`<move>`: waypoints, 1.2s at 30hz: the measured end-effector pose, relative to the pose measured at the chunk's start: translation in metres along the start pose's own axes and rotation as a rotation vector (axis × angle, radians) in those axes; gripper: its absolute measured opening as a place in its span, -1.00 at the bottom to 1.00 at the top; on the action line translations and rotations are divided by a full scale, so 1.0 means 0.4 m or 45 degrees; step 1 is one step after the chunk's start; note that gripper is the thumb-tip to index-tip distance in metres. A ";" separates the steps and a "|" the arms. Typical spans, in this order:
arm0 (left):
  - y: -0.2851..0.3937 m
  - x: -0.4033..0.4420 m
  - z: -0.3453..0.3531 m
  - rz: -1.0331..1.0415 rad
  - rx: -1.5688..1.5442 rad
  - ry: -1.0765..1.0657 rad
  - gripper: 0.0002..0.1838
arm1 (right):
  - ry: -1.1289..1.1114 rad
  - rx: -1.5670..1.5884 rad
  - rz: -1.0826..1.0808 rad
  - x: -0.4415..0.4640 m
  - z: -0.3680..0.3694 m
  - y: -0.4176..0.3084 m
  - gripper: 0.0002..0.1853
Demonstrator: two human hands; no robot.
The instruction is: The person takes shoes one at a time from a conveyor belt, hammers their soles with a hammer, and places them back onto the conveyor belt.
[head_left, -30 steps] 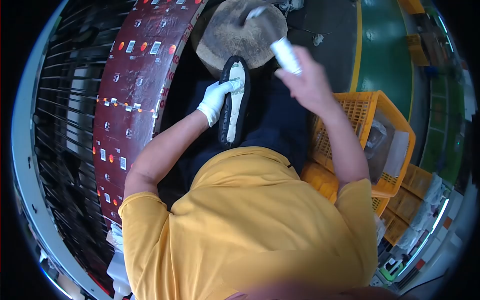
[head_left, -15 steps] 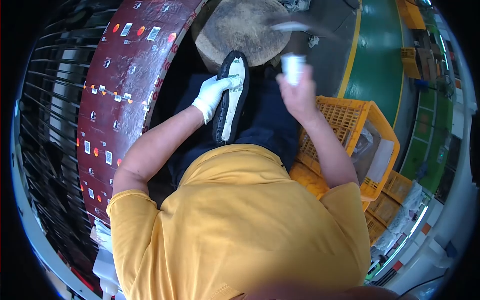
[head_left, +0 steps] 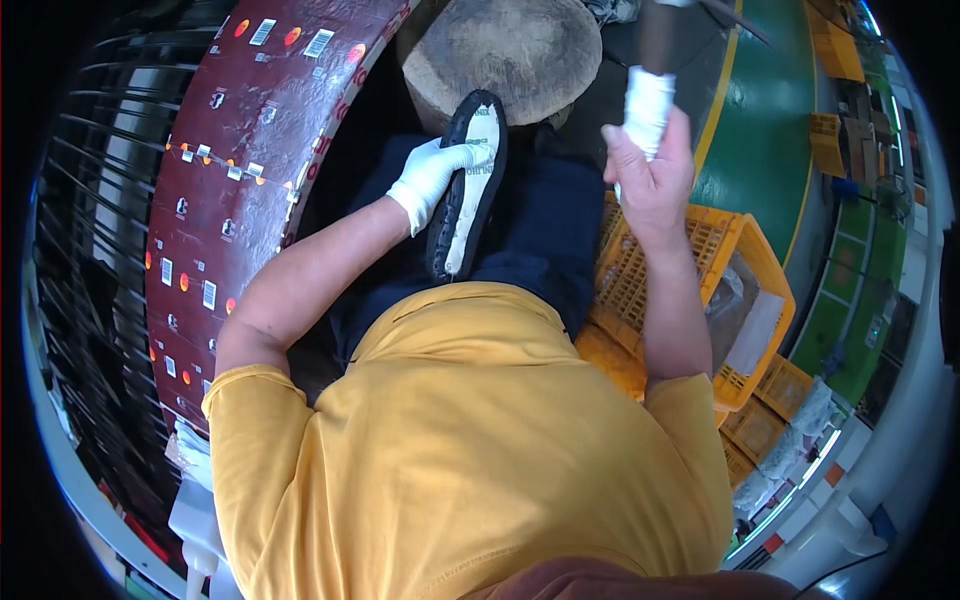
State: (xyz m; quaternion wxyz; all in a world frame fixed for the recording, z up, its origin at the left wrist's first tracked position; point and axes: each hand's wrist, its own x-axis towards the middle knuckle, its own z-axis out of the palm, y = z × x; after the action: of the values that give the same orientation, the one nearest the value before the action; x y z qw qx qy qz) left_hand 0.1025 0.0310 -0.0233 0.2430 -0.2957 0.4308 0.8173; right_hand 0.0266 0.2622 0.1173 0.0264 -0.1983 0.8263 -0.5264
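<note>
My left hand [head_left: 432, 180] wears a white glove and grips a black shoe [head_left: 470, 195] from its left side, the thumb lying over the sole side. The shoe is bottom up, showing a pale insole with green print and a black edge folded round it. Its toe end reaches the near edge of a round wooden block [head_left: 505, 50]. My right hand [head_left: 655, 185], bare, is closed round the white-wrapped handle of a hammer [head_left: 650, 105], raised to the right of the block and apart from the shoe. The hammer's head is blurred and partly cut off at the top edge.
A dark red printed panel [head_left: 220, 190] curves along my left, beside a black wire rack [head_left: 110, 230]. At my right stands a yellow plastic crate [head_left: 745, 300] with clear plastic and a pale sheet inside. Beyond it runs a green floor lane [head_left: 765, 130].
My right hand has lifted the hammer up and to the right, away from the block. The left hand keeps its hold on the shoe; the view has shifted slightly.
</note>
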 end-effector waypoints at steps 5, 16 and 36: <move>0.012 0.002 0.012 0.029 -0.026 0.031 -0.51 | -0.614 -0.886 0.089 -0.052 0.063 0.119 -0.56; 0.026 0.002 0.020 0.060 -0.002 0.032 -0.52 | -0.223 -0.524 0.105 -0.082 0.063 0.166 -0.55; 0.094 -0.028 0.040 0.765 -0.574 0.078 -0.45 | 0.104 -0.519 0.082 -0.146 0.078 0.265 -0.57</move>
State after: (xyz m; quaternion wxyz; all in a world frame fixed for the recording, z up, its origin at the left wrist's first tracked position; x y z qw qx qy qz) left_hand 0.0815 0.0238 0.0127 -0.0917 -0.2266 0.3147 0.9172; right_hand 0.0564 0.2952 0.0004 -0.0309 -0.1515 0.9221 -0.3548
